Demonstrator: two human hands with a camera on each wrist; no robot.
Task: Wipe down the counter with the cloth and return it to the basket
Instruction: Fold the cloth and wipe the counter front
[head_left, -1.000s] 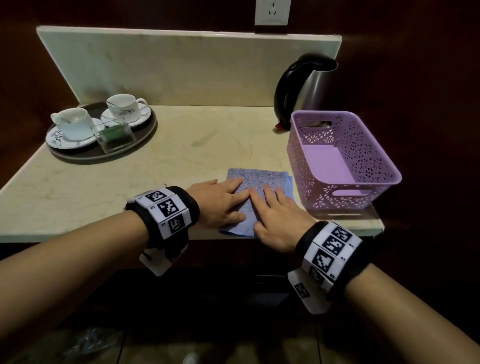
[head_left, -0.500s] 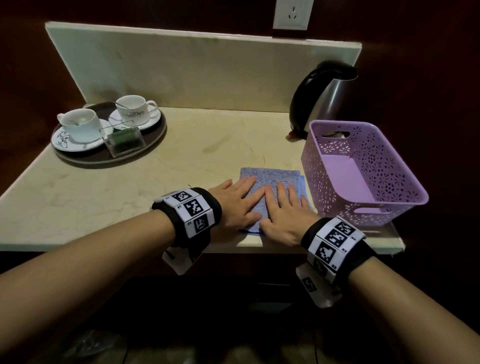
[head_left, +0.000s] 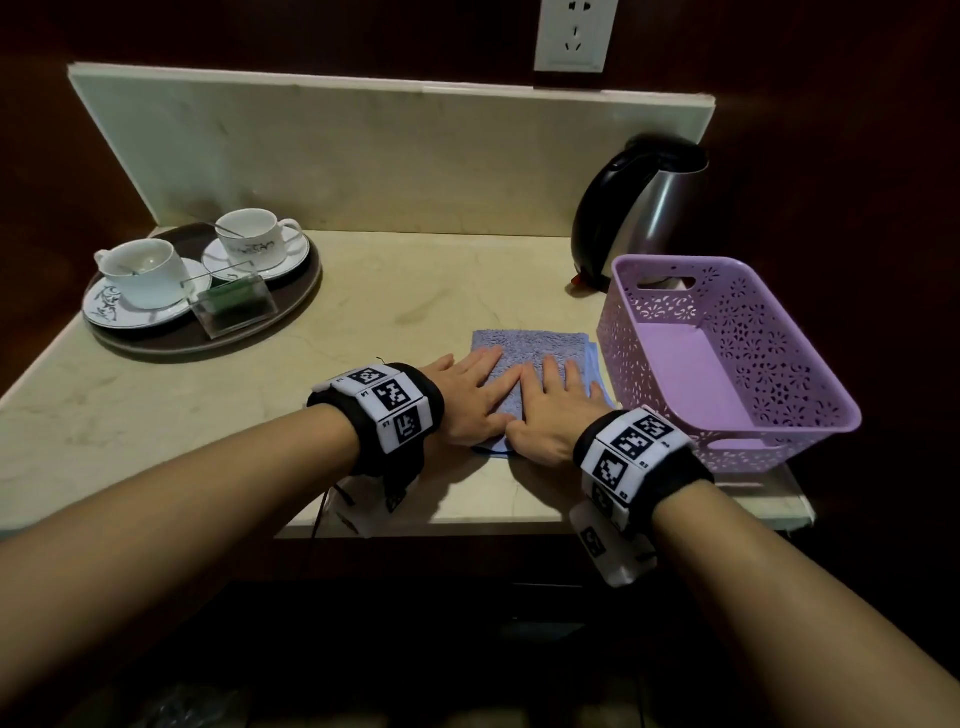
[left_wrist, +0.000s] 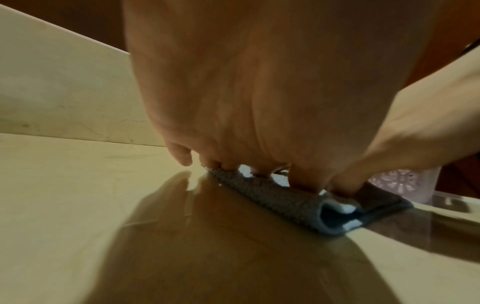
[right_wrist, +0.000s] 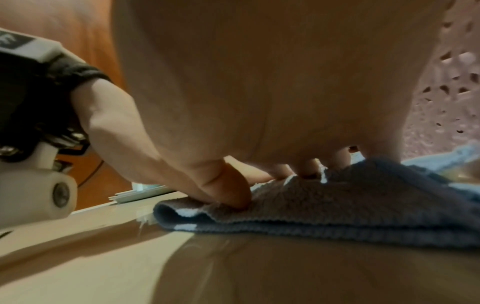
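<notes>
A folded blue-grey cloth (head_left: 524, 345) lies flat on the pale marble counter (head_left: 389, 317), just left of the empty purple perforated basket (head_left: 779, 364). My left hand (head_left: 470, 392) lies flat, its straight fingers pressing the cloth's left half. Beside it my right hand (head_left: 545, 410) presses the right half, palm down. In the left wrist view the fingertips (left_wrist: 303, 181) push into the cloth's folded edge (left_wrist: 293, 203). In the right wrist view the thumb (right_wrist: 228, 193) presses the cloth (right_wrist: 337, 205), with the basket wall (right_wrist: 451, 98) close on the right.
A steel and black kettle (head_left: 644, 208) stands behind the basket. At the back left a round dark tray (head_left: 171, 340) carries two white cups on saucers and a small clear box. A marble backsplash (head_left: 363, 156) runs along the rear. The counter's front edge (head_left: 467, 522) is near my wrists.
Both hands stay flat on the cloth, which now lies a little farther from the counter's front edge. The head camera has tilted up, showing more of the wall socket.
</notes>
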